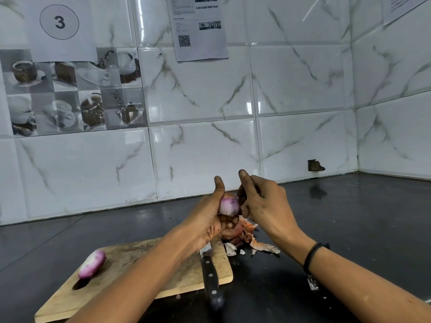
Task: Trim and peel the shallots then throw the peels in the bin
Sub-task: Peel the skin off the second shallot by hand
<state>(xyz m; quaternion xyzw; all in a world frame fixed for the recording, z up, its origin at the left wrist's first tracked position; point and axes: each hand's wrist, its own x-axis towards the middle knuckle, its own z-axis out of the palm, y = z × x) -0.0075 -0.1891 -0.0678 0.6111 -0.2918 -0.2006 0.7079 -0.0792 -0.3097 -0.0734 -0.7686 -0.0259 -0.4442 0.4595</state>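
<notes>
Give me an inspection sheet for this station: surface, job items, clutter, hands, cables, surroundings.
Surface: dark countertop, wooden cutting board at front left.
Job's things: one shallot held above the counter, mostly peeled; a peeled shallot lying on the board; knife lying across the board's right edge, handle toward the person.
Clutter: loose peels piled on the counter beside the board; no bin in view.
Grip: left hand closed on the held shallot; right hand pinching at its skin.
Cables: nothing seen.
Surroundings: marble-look tiled wall, workstation sign numbered 3, QR sheet, broken hole in a tile.

Two shallots (229,204) (91,264), one knife (211,279), one board (130,273)
</notes>
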